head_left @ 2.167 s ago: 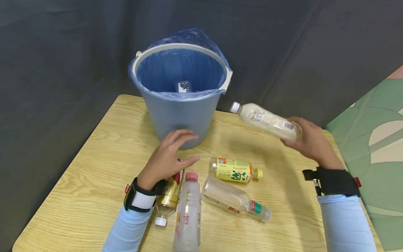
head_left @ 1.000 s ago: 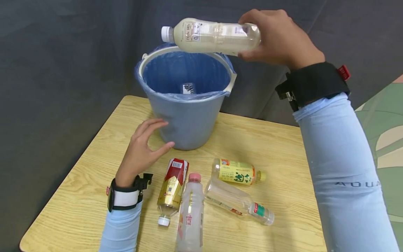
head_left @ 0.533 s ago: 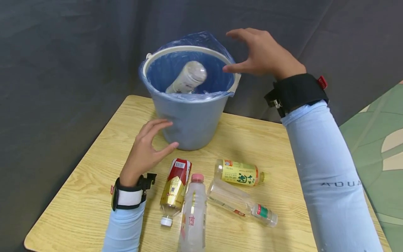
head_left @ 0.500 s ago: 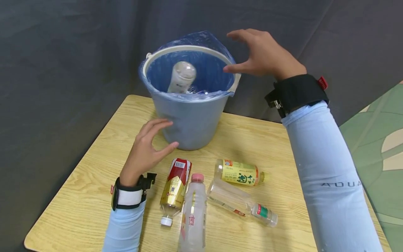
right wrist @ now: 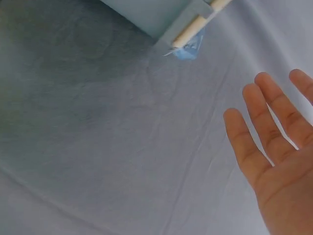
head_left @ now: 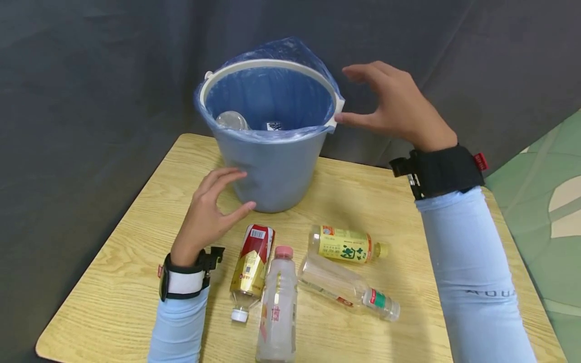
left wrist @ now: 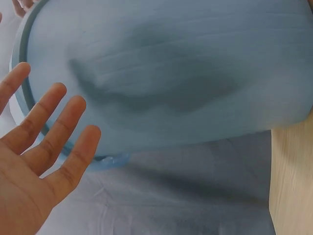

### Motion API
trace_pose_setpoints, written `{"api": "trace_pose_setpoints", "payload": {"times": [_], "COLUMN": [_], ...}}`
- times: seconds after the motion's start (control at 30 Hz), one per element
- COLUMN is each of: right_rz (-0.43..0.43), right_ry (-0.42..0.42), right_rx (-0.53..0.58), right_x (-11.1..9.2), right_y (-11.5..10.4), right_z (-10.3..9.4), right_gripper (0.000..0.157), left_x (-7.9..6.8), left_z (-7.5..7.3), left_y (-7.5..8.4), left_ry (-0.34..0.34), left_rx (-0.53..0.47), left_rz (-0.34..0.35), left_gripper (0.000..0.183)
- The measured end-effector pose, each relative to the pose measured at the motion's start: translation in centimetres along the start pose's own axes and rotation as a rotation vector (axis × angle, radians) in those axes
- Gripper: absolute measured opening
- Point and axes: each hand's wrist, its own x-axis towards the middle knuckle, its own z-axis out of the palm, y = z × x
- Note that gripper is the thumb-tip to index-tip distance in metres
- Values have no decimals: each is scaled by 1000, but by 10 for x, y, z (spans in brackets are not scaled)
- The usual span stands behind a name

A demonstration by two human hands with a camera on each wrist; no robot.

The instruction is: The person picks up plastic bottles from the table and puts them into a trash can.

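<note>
A blue-grey bucket [head_left: 272, 171] with a blue plastic liner stands at the back of the table. Inside it, the round base of a clear bottle [head_left: 231, 120] shows at the left, beside a black-and-white label [head_left: 274, 126]. My right hand [head_left: 395, 103] hangs beside the bucket's right rim with fingers spread and nothing in it; its thumb tip overlaps the rim in the head view. My left hand [head_left: 206, 214] hovers in front of the bucket wall, relaxed and holding nothing. In the left wrist view its spread fingers [left wrist: 63, 122] show against the bucket's side.
Several bottles lie on the wooden table [head_left: 118, 272]: a red-and-gold one [head_left: 252, 259], a pink-capped one [head_left: 278, 307], a clear one [head_left: 333, 282] and a yellow-labelled one [head_left: 345, 244]. Dark cloth [head_left: 100, 65] hangs behind the table.
My right hand carried the white-capped bottle over the bucket and let it go; the bottle dropped in and tipped left. The hand has since drawn slightly right and down. My left hand moved left, then stayed.
</note>
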Motion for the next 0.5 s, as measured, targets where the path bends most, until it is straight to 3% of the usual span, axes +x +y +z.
{"api": "trace_pose_setpoints", "payload": {"times": [0.23, 0.5], "right_rz": [31, 67], "right_ry": [127, 101], "right_rx": [50, 66], "right_x": [-60, -126], "right_y": [13, 28], "right_z": [13, 55], "right_gripper": [64, 59], "left_x": [5, -2], "left_z": [10, 32], "left_y": [11, 30], "left_ry": [-89, -250], "left_rx": [-33, -2], "left_rz": [65, 141], "left_gripper": [56, 56]}}
